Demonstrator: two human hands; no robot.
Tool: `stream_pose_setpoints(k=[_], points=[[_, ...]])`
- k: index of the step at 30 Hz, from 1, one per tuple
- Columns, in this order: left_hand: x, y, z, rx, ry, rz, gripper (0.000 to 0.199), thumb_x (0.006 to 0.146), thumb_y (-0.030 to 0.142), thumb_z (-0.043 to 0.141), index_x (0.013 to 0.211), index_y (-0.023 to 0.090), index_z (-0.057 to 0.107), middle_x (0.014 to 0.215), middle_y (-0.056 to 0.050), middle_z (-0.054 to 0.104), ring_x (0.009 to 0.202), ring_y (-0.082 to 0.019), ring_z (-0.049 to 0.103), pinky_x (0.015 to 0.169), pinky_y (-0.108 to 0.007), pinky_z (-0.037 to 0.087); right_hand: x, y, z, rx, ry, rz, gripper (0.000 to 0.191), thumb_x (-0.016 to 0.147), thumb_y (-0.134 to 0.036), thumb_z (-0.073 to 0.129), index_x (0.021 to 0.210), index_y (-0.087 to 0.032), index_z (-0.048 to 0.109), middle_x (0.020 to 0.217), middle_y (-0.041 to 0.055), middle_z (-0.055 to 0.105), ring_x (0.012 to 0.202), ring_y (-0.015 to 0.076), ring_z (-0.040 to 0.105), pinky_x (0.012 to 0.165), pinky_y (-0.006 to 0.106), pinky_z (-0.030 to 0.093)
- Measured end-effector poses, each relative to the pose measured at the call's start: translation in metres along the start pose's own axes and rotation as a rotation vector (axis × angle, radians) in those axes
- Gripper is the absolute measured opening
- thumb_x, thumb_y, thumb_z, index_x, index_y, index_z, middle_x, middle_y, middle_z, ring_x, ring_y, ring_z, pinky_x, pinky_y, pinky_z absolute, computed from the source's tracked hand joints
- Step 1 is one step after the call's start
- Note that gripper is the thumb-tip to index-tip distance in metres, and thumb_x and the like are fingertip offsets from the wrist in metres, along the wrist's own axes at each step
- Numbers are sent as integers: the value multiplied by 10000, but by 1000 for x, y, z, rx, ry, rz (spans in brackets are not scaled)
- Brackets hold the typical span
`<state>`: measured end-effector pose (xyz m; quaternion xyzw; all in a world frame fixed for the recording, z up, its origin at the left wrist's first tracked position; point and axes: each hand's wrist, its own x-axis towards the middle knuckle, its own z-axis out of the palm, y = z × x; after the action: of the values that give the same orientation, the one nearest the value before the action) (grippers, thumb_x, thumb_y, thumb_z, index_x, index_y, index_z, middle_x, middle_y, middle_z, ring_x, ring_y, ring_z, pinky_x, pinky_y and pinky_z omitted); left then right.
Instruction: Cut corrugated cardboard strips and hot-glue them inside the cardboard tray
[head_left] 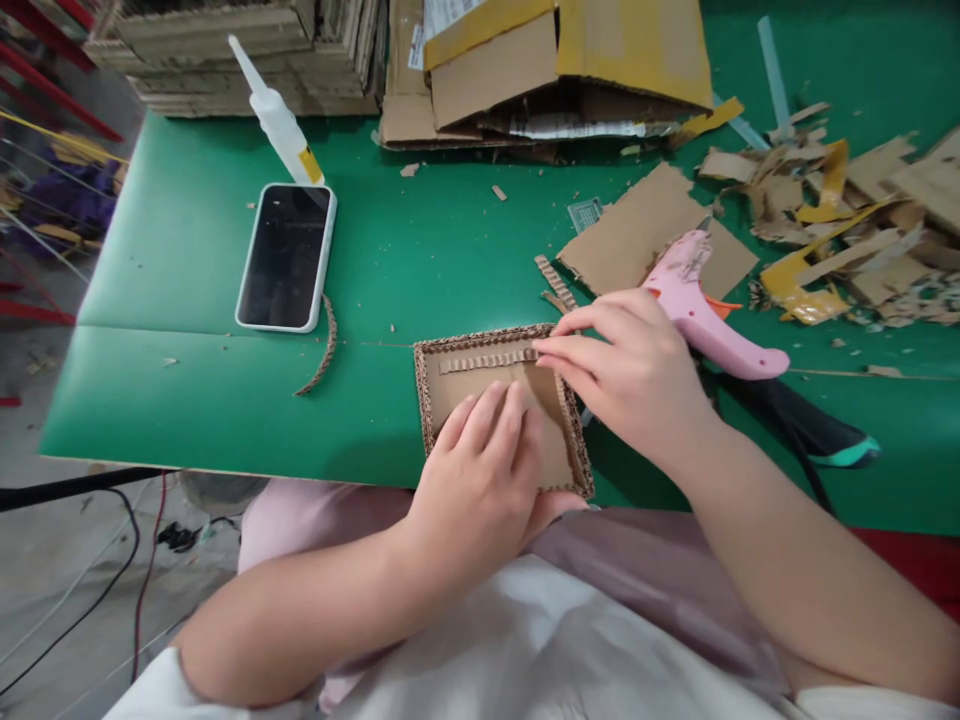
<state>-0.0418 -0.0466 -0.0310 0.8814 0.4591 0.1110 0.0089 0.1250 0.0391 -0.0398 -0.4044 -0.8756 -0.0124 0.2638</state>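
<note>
Cardboard strip, narrow and ridged, extends from right grip.

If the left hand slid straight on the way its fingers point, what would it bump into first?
The left hand would probably meet the corrugated cardboard strip first, though it might pass above; depth is unclear.

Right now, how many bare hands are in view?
2: the bare left hand is on the shallow brown cardboard tray; the bare right hand pinches the end of a thin brown corrugated strip inside it.
</note>
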Motion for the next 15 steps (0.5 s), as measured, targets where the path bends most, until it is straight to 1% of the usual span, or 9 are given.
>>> stream_pose_setpoints(k=[3,6,9,11,15], points=[[0,0,6,-1,21,-17,659,847,595,354,1158,55,565,1253,-193,556,1159,-308,511,947,-413,430,0,-6,9,-16,-68,12,175,837,-186,533,776,-183,697,852,49,654,844,186,520,738,342,449],[1,-1,10,-2,19,-37,668,838,615,336,1168,79,559,1297,-199,516,1210,-318,466,997,-440,387,0,-8,13,-38,-66,7,195,841,-183,519,760,-190,696,844,58,648,849,190,512,736,355,442],[3,-4,11,-8,-20,-77,704,823,651,296,1195,106,541,1338,-192,476,1247,-331,424,1025,-489,344,1,-7,13,-43,-68,1,189,832,-168,523,755,-182,695,820,67,640,839,191,502,725,350,440],[5,-5,11,-19,-59,-98,726,818,665,275,1223,116,522,1350,-188,464,1252,-338,414,1018,-508,344,1,-7,13,-45,-76,-8,182,823,-155,529,747,-173,693,801,68,636,822,188,498,711,338,437],[9,-7,10,-24,-128,-118,726,829,655,257,1257,118,494,1366,-182,448,1263,-339,401,1003,-510,361,0,-9,16,-32,-94,-16,175,819,-144,532,760,-167,695,782,60,638,807,187,505,706,332,431]])
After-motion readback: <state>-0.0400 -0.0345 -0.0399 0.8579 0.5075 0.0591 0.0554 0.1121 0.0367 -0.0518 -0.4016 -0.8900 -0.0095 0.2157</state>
